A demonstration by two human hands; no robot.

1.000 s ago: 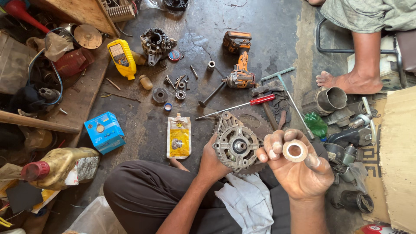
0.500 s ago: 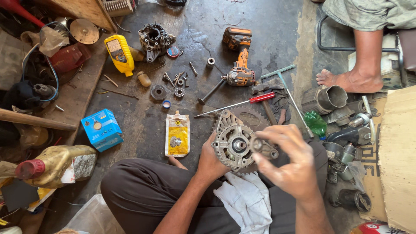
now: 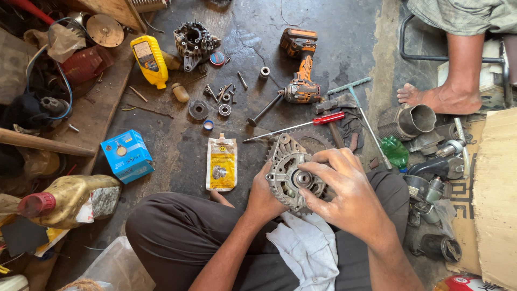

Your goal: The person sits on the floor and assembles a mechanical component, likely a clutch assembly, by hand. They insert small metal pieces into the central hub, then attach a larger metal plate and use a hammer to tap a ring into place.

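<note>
I hold a round grey metal alternator housing (image 3: 290, 175) over my lap. My left hand (image 3: 262, 196) grips its lower left rim from below. My right hand (image 3: 344, 191) lies over its right side, fingers spread across the face beside the centre hub. A white rag (image 3: 307, 248) lies on my dark trousers just under the housing. The ring I held earlier is hidden.
On the oily floor lie a red-handled screwdriver (image 3: 301, 125), an orange cordless drill (image 3: 299, 75), a yellow multimeter (image 3: 149, 60), a yellow sachet (image 3: 222, 163), a blue box (image 3: 127, 154), another alternator part (image 3: 194, 43) and loose washers. Another person's bare foot (image 3: 439, 97) rests at right.
My right hand, which held up a small ring a second ago, has come down onto the housing's face and now rests there. The left hand keeps its grip.
</note>
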